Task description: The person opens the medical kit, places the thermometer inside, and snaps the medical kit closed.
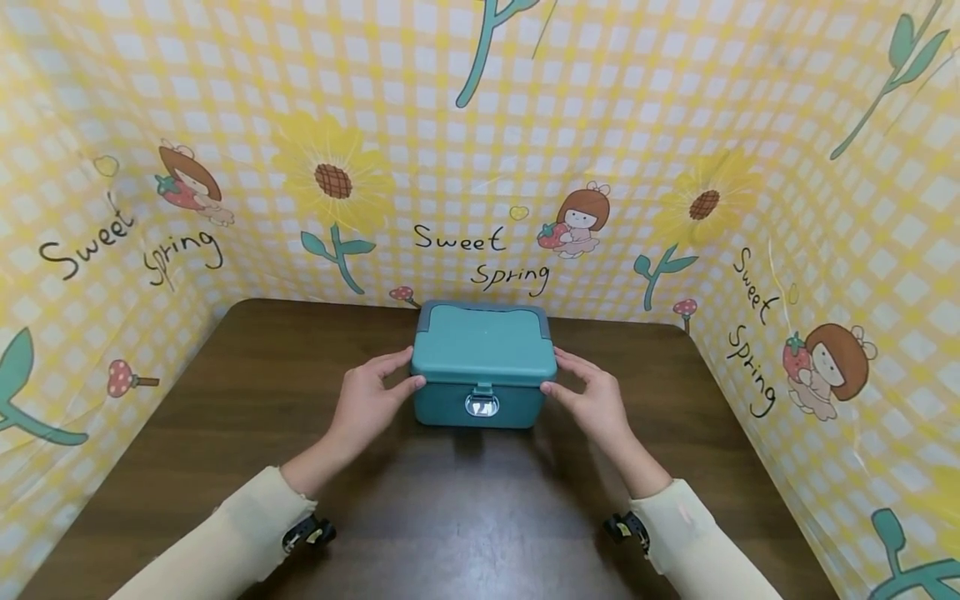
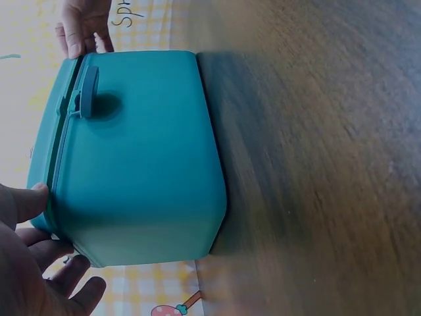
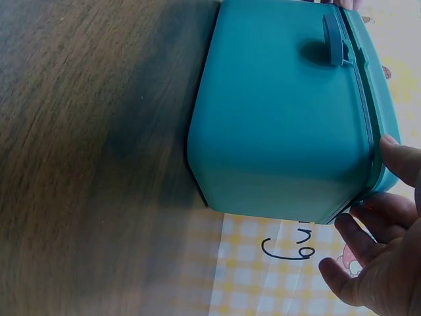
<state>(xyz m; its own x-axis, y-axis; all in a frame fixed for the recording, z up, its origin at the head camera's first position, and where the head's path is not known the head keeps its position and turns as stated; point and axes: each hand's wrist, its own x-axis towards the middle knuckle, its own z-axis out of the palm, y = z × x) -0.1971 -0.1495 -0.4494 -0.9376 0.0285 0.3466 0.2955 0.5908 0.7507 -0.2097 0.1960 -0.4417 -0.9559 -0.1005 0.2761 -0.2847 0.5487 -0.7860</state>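
Observation:
A teal box [image 1: 476, 407] with a lid [image 1: 483, 342] sits near the back of the table, its front facing me. On the front, the latch [image 1: 482, 404] sticks out from the wall, as the left wrist view also shows. The lid lies over the body with a thin dark line between them. My left hand [image 1: 372, 398] holds the lid's left front corner, thumb at the front and fingers along the side. At the opposite corner my right hand [image 1: 596, 398] grips the lid the same way. The inside of the box is hidden.
The dark brown wooden table [image 1: 480, 517] carries the box. Around its back and sides hangs a yellow checked cloth [image 1: 480, 150] printed with flowers and figures; the back cloth stands close behind the box. A dark wrist device [image 1: 309, 533] is strapped at the left sleeve.

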